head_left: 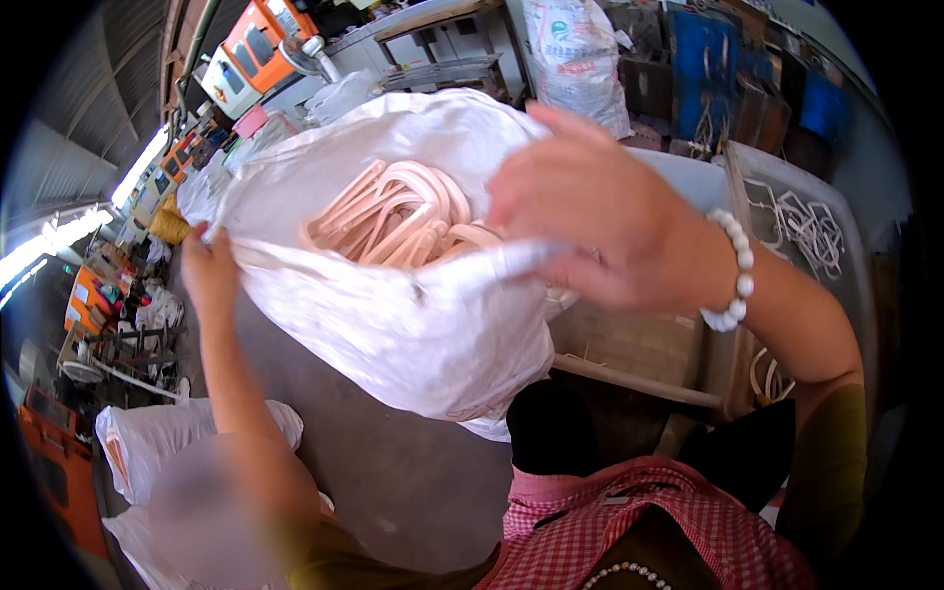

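Observation:
A big white sack (393, 320) stands before me with its mouth spread wide. Inside lies a bundle of curved pale-pink plastic pieces (398, 211) that look like clothes hangers. My left hand (208, 265) pinches the sack's rim at its left corner. On the other side, my right hand (600, 216) reaches over the mouth, its fingers smeared by motion. The near rim runs in between its thumb and fingers, and the fingertips come close to the pink pieces. White beads circle the right wrist.
Right of the sack is a grey plastic crate (639, 388); another crate (851, 197) beyond it holds white hanger-like pieces (811, 231). Filled white sacks (162, 442) lie at lower left. A printed sack (575, 59), a fan (310, 57) and orange machines (258, 44) stand behind.

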Demonstrator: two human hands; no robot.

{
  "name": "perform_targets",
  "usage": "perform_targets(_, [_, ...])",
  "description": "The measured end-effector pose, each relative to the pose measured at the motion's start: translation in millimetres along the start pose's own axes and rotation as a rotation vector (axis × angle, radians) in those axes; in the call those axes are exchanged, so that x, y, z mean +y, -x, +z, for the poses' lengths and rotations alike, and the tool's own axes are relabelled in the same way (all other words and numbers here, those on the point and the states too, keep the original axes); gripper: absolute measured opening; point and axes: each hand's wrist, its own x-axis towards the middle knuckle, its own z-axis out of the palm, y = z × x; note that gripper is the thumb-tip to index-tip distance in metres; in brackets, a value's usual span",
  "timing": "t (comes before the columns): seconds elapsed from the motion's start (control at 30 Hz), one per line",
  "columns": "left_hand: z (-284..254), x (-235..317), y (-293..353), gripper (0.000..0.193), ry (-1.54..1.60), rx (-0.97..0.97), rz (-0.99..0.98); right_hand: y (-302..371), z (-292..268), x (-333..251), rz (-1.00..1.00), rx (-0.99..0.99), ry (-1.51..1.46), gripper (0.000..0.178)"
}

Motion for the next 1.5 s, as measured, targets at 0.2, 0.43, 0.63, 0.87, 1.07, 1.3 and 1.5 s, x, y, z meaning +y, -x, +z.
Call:
perform_targets(0.2, [25.6, -2.8, -32.7, 0.041, 0.203, -0.189, -0.272, -4.8, -12.4, 11.5, -0.072, 0.231, -0.018, 0.043])
perform_targets(0.43, [-69.8, 169.8, 73.5, 0.051, 0.300, 0.290, 0.131, 111.3, -73.8, 59.1, 0.462, 0.194, 0.190, 0.038])
perform_targets(0.63, [-5.3, 297.8, 235.3, 0.028, 0.961, -0.082, 0.787, 307.2, -73.8, 77.1, 1.259, -0.226, 0.138, 0.026])
perform_targets(0.87, [132.2, 422.2, 349.7, 0.049, 0.523, -1.388, 1.030, 475.2, -20.6, 66.0, 1.646, -0.482, -0.171, 0.032])
perform_targets(1.07, [161.4, 446.3, 411.5, 0.054, 0.355, -1.611, 1.143, 521.4, 71.6, 100.7, 2.004, -0.581, -0.426, 0.043])
perform_targets(1.3, [175.3, 450.6, 418.8, 0.054, 0.424, -1.654, 1.117, 653.2, 226.1, 139.8, 2.288, -0.803, -0.160, 0.040])
perform_targets(1.5, [186.3, 443.6, 424.4, 0.055, 0.445, -1.734, 1.080, 674.0, 250.0, 117.4, 2.876, -0.147, -0.125, 0.044])
